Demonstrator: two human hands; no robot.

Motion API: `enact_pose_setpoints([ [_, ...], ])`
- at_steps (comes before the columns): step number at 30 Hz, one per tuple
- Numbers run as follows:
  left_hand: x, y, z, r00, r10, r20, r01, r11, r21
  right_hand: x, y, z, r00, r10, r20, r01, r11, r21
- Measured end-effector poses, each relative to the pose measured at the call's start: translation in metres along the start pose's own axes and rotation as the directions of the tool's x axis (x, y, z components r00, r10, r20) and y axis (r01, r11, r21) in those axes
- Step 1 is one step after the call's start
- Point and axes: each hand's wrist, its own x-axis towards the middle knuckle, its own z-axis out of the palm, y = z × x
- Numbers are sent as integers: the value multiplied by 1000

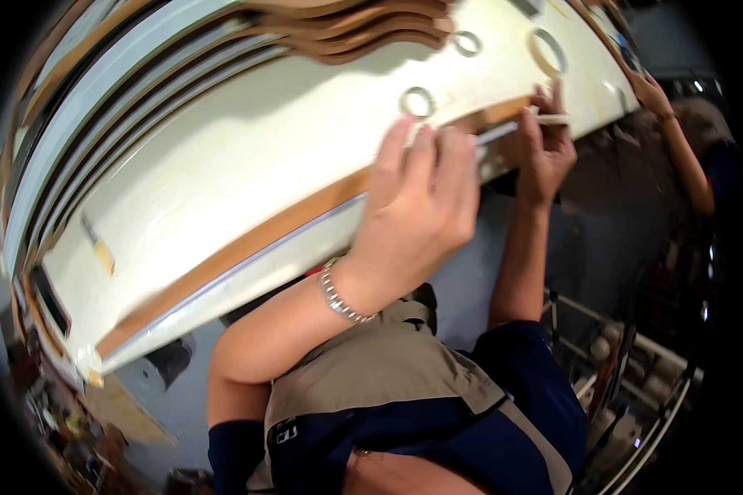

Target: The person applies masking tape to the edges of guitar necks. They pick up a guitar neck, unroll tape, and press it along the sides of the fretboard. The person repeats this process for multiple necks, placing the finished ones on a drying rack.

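A long curved wooden strip (264, 237) lies along the near edge of the cream-white table (223, 173). Beside its near side runs a thin pale lilac-white band (256, 256). My left hand (421, 202), with a metal bracelet at the wrist, is closed over the wooden strip, its fingers curled and slightly blurred. Farther right, my right hand (545, 157) pinches a narrow white strip (497, 133) that looks like tape and stretches toward my left fingers. A pale flat piece (553, 120) shows at the right fingertips; its kind is unclear.
Tape rolls lie on the table, a small one (418, 102), another (467, 43) and a larger one (547, 52). Wavy brown wooden pieces (363, 33) are stacked at the back. A yellow-handled tool (101, 252) lies at left. Another person's hand (652, 95) rests by the right edge.
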Motion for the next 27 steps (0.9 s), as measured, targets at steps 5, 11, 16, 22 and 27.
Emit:
enact_pose_setpoints([
  [5,-9,-19,-32,998,34,49,-36,998,50,-17,-26,17,997,59,43,-60,998,25],
  [11,-71,-106,-103,949,-244,200,278,946,-165,-64,-46,60,969,-203,142,216,973,-78],
  [16,-110,-233,-170,478,-837,266,573,526,628,-68,-55,69,982,-167,89,175,981,-84],
  [22,-132,-290,-169,152,-898,413,900,298,317,-66,-54,67,975,-198,97,207,974,-90],
  [27,-107,-240,-191,253,-925,284,963,268,13,-62,-44,64,980,-179,87,183,982,-42],
])
